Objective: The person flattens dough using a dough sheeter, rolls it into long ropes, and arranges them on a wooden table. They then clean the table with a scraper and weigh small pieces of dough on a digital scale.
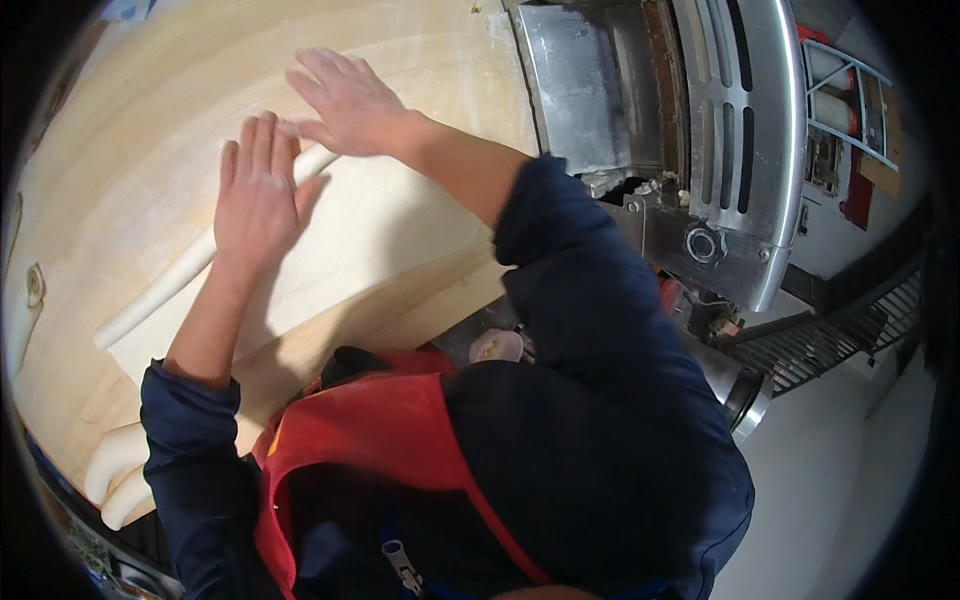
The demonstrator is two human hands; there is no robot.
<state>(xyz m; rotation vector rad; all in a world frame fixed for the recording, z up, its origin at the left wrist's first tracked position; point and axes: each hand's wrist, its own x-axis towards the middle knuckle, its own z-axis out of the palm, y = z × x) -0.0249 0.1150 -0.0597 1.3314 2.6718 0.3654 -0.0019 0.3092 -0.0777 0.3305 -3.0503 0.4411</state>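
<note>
A wide sheet of pale dough (360,225) lies on the wooden work table, its far edge rolled into a long tube (161,281). My left hand (259,199) rests flat over the tube, fingers pointing away from me. Beyond and to its right, my right hand (349,105) is spread at the tube's right part, its thumb close to my left fingertips; whether its palm touches the dough is hidden. Both hands look dusted with flour.
Several more dough rolls lie at the left, one with its spiral end (35,285) visible and others near my left sleeve (120,457). A stainless steel machine (712,150) adjoins the wooden table (187,75) at the right. Near my waist is a small bowl (496,346).
</note>
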